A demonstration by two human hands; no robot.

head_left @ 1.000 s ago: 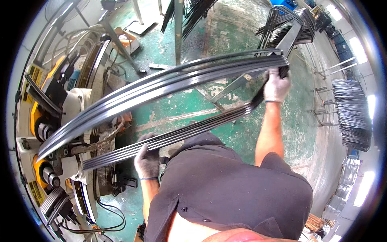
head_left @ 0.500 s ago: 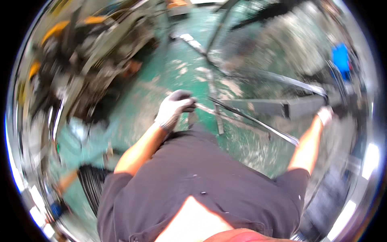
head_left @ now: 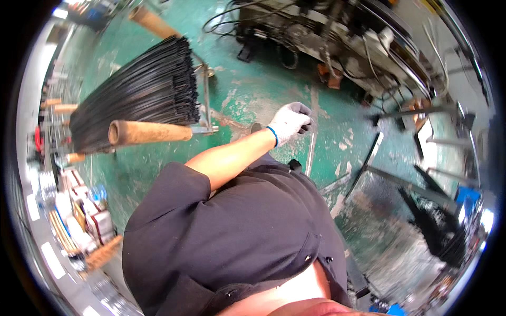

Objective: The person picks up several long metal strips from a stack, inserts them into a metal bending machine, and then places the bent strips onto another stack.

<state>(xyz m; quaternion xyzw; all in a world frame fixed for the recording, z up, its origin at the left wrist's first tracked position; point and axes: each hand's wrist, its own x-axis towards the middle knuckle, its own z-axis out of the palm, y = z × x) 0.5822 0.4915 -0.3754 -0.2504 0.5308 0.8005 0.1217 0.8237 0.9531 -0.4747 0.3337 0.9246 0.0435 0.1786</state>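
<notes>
My left hand [head_left: 291, 124] wears a white knit glove with grey fingertips and a blue cuff edge. Its fingers curl loosely inward above the green floor, and nothing shows sticking out of them. Left of the hand, apart from it, is a thick bundle of long thin black strands or rods [head_left: 142, 89]. It rests in a metal frame [head_left: 206, 95] fitted with a wooden roller-like handle [head_left: 153, 132] on the near side and a second wooden handle [head_left: 154, 21] on the far side. My right arm and hand are out of sight.
A machine [head_left: 316, 39] with hanging cables stands at the far side. On the right are a metal-framed stand with a worn flat sheet [head_left: 379, 231] and black pieces [head_left: 435, 226]. Boxes and packets [head_left: 87, 210] sit at the left edge. The green floor [head_left: 253, 87] is scuffed.
My view has swung to the left, bringing the black bundle fully in. My right hand, earlier by the metal stand, has left the picture. My left hand remains gloved and curled.
</notes>
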